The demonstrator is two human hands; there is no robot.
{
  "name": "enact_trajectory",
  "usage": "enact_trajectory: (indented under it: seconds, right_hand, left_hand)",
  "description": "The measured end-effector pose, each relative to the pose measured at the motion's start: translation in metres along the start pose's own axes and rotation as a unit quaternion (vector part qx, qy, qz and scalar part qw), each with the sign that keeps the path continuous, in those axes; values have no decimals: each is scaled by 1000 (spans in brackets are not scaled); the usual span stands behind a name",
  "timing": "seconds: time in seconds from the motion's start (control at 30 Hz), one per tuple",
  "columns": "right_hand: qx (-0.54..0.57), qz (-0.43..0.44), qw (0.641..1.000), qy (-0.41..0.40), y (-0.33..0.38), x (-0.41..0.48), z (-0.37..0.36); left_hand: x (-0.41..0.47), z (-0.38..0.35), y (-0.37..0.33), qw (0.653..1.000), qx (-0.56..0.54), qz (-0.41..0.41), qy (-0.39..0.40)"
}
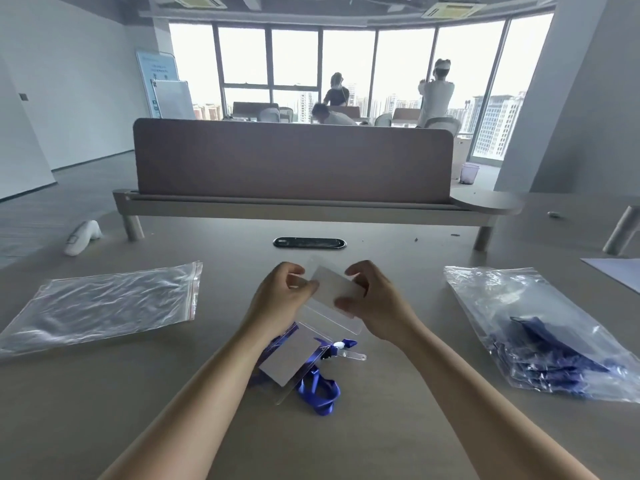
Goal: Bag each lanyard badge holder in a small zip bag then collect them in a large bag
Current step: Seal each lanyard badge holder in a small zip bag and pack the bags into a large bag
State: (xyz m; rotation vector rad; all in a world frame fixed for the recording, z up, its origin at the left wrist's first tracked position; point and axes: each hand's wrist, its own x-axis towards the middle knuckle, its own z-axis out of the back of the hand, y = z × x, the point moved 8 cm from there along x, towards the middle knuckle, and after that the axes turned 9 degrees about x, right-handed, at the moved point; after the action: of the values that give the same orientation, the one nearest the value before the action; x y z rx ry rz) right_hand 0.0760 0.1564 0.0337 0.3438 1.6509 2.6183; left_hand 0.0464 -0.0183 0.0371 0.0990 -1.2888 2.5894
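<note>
We hold a clear badge holder (334, 291) with a white card in it just above the desk (381, 438), between both hands. The left hand (282, 296) pinches its left edge, fingers (304, 287) curled onto it. The right hand (374, 303) grips the right edge, thumb on the front. Below our wrists, a second badge holder (289, 360) lies flat on the desk, with its blue lanyard (322, 393) bunched beside it. A large zip bag (104, 303) lies flat at the left. Another clear bag (540, 327) at the right holds blue lanyards.
</note>
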Motion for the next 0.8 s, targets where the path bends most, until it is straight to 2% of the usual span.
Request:
enact_trajectory:
  seconds: [0.1,0.2,0.33,0.43,0.57,0.8]
  right_hand:
    - [-1,39,999,23,20,-14,-10]
    - [3,62,997,35,32,-23,-19]
    - [76,39,996,12,33,-30,-21]
    - [88,-5,996,-24,18,-31,-15]
    - [8,-51,998,-45,-9,-36,-2]
    - [-184,-64,979,63,-40,-37,-15]
  left_hand:
    - [-19,9,-3,998,-55,9,42]
    - [-32,25,8,993,-112,32,25]
    - [-50,42,17,989,-141,34,-6]
    - [-58,54,24,986,-156,42,-46]
    - [-60,53,30,982,-165,58,-63]
    - [-54,25,21,983,-165,69,-38]
